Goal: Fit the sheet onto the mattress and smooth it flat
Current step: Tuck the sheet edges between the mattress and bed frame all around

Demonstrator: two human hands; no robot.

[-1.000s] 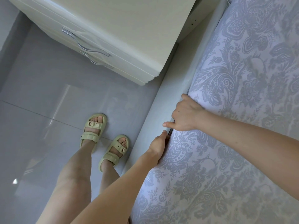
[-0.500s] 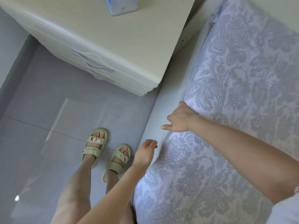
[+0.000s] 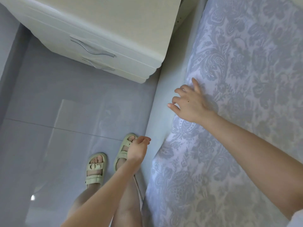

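Our left hand (image 3: 137, 149) hangs loosely curled and holds nothing, above the floor beside the bed frame (image 3: 165, 102), over one of our two pale green sandals (image 3: 95, 169). Farther left and up we count two curved handles (image 3: 92, 48) on the cream nightstand (image 3: 124, 25). Our right hand (image 3: 191, 102) is spread open, fingers splayed, at the edge of the one patterned sheet (image 3: 246, 79), which covers the mattress along the right side.
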